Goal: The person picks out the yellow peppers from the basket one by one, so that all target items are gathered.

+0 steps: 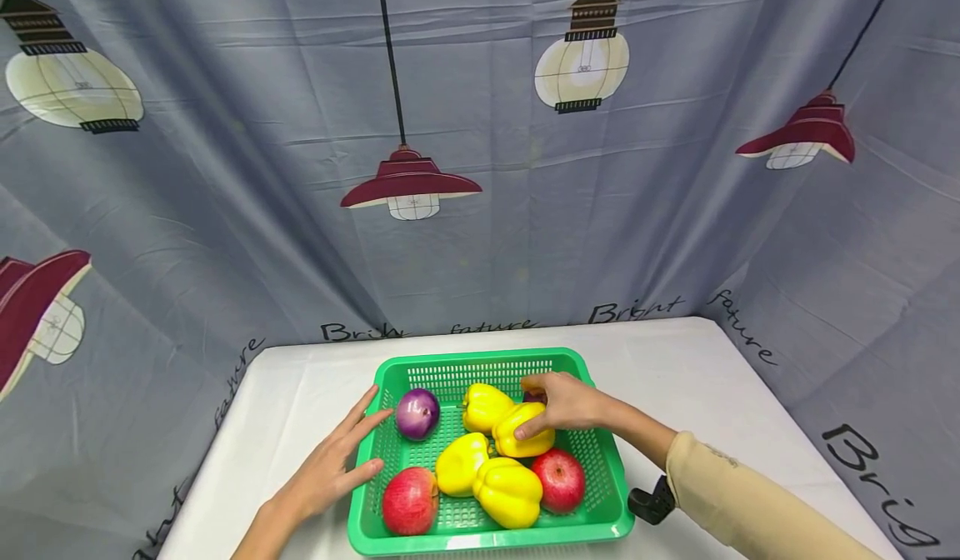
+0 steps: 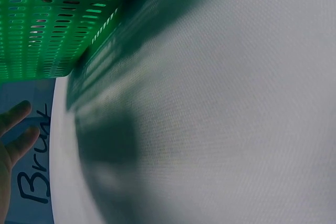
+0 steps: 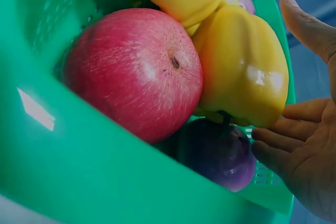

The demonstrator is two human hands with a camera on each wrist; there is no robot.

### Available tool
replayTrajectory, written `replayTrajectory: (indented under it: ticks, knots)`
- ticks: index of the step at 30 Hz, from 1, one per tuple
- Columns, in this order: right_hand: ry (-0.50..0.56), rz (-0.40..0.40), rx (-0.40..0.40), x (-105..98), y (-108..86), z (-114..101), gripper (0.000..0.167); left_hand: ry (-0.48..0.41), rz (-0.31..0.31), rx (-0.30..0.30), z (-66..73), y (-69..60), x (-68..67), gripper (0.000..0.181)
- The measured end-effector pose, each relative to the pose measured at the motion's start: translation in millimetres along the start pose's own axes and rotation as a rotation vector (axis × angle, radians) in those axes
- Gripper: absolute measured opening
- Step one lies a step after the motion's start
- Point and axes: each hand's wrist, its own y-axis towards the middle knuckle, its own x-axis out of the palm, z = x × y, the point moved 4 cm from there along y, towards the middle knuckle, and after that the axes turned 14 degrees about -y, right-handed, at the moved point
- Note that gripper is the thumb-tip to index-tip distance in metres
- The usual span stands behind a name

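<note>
In the head view a green basket (image 1: pixel 600 493) holds several yellow peppers (image 1: pixel 508 493), two red apples (image 1: pixel 409 502) and two purple round vegetables (image 1: pixel 417 414). My right hand (image 1: pixel 570 402) is over the back right of the basket, its fingers and thumb around the upper right pepper (image 1: pixel 525 431). The right wrist view shows that pepper (image 3: pixel 241 66) beside the spread thumb and fingers, with a purple vegetable (image 3: pixel 220 153) near the fingertips; contact is hard to tell. My left hand (image 1: pixel 326 468) reaches over the basket's left rim with fingers spread, holding nothing.
The basket stands on a white-covered table (image 1: pixel 300 393). A grey-blue curtain (image 1: pixel 480 260) with printed lamps and lettering hangs behind and at both sides. A black band (image 1: pixel 652 502) is at the right wrist.
</note>
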Motion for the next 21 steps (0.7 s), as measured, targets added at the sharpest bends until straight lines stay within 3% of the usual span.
replayTrajectory:
  ticks: [11, 16, 21]
  knots:
    - [-0.114, -0.043, -0.003, 4.6, 14.4, -8.0, 0.087, -0.018, 0.005, 0.001, 1.5, 0.3, 1.9, 0.067]
    - [-0.147, -0.062, -0.017, 6.1, 15.5, -11.4, 0.075, -0.007, 0.001, 0.011, 0.9, 0.8, 1.5, 0.068]
    - [-0.169, -0.067, -0.02, 8.1, 14.5, -11.9, 0.079, -0.006, -0.005, 0.002, 0.6, 0.7, 0.4, 0.068]
